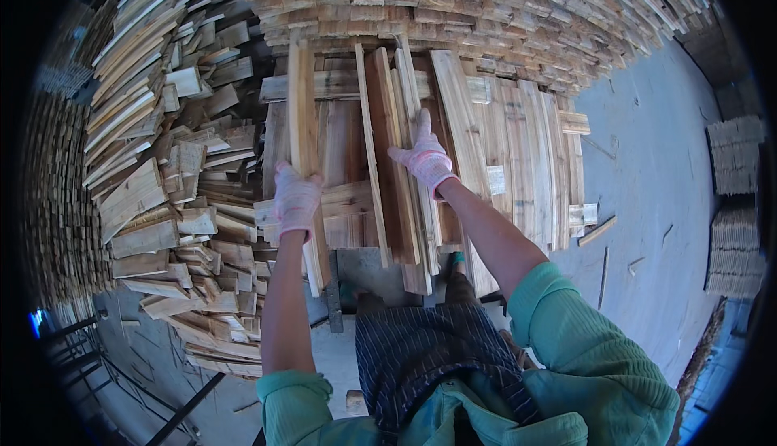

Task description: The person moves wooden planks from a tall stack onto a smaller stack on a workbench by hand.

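My left hand (297,197), in a pale pinkish knit glove, is closed round a long wooden board (303,106) at the left of the board layer. A similar glove covers my right hand (424,159). Its thumb and forefinger straddle narrow wooden boards (405,74) near the middle; its other fingers are mostly hidden. Just left of that hand lie a reddish-brown board (388,167) and a thin strip (371,146), both slanting toward me. A wider pale board (459,106) leans to its right. Beneath is a layer of boards (518,142) with crosspieces (348,200).
A tall stack of boards (405,1) rises along the far side. Jumbled short wood pieces (202,171) heap up at the left. The grey floor (647,163) at the right bears a loose stick (597,231) and scraps. Bundled stacks (736,159) stand at the far right.
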The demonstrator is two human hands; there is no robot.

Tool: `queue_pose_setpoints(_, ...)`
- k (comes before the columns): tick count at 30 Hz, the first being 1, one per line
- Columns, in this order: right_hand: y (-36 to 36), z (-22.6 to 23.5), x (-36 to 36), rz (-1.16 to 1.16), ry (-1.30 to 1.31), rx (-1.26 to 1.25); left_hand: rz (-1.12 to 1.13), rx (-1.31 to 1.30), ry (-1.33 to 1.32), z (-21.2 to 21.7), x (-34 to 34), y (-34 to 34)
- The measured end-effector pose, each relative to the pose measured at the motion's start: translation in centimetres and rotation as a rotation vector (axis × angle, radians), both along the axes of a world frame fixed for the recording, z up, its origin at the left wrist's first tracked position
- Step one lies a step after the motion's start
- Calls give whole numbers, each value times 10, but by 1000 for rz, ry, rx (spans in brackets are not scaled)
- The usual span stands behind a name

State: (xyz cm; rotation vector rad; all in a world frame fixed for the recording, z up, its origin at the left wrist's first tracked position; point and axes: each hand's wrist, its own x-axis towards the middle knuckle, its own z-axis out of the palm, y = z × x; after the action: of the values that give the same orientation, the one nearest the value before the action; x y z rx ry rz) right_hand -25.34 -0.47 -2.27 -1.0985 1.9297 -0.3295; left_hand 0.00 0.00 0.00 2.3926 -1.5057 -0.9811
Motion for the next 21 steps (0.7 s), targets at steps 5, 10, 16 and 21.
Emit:
queue_pose_setpoints(5,-13,-37,-52,-22,-56,-261,-92,-198,-167,-33,-52,-22)
queue_pose_setpoints(10,38,-40,-58,-85,-489,-442,-205,-647,-467,-119,60,-29)
queue_pose_setpoints(16,203,22,-261,-470,-615,-331,-211,-174,-292,-115,-36,18)
queue_pose_setpoints(21,201,-12,-424,-403,-512,-450,-136,-326,-327,-108,46,-20)
